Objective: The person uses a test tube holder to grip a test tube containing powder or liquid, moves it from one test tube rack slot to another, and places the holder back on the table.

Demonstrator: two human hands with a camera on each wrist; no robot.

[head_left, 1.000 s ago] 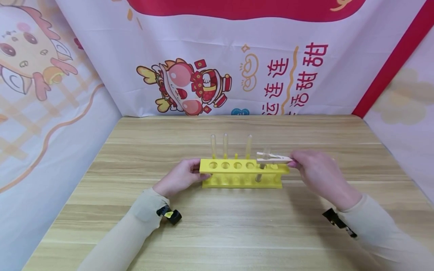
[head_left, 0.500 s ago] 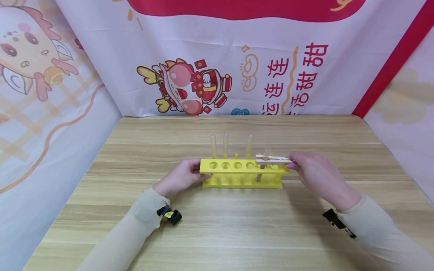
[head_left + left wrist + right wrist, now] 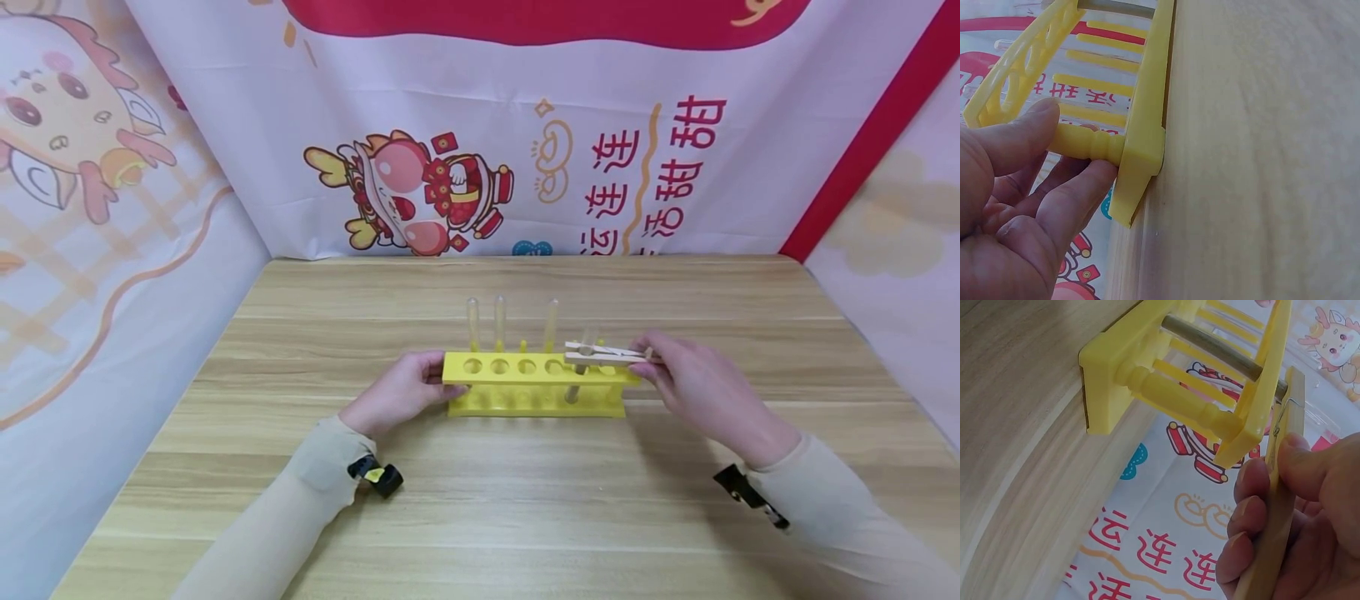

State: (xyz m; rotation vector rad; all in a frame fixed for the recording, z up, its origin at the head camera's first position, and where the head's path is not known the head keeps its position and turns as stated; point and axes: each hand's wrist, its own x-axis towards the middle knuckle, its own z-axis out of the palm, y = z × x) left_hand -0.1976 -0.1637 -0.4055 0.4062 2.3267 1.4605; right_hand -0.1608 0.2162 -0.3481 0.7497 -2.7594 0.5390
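Observation:
A yellow test tube rack [image 3: 525, 410] stands on the wooden table. My left hand [image 3: 399, 392] holds its left end post, with the thumb [image 3: 1019, 140] on the post and fingers curled beneath. At the right end, my right hand [image 3: 701, 392] grips a wooden test tube clamp [image 3: 600, 357]. The clamp's tip lies around the upper part of a test tube [image 3: 1213, 347] holding dark grey-brown contents. That tube stands in one of the rack's right-hand holes, its lower end at the rack's base. In the right wrist view, thumb and fingers wrap the clamp's handle [image 3: 1275, 531].
Three clear test tubes, among them a left one [image 3: 472, 321], a middle one [image 3: 500, 321] and a right one [image 3: 551, 323], stand upside down on pegs behind the rack. A printed cloth [image 3: 465, 92] hangs at the table's [image 3: 480, 517] back edge.
The clamp has shifted slightly left and its arms have come closer together around the tube. My right fingers have changed their hold on the handle. My left hand and the rack have stayed put.

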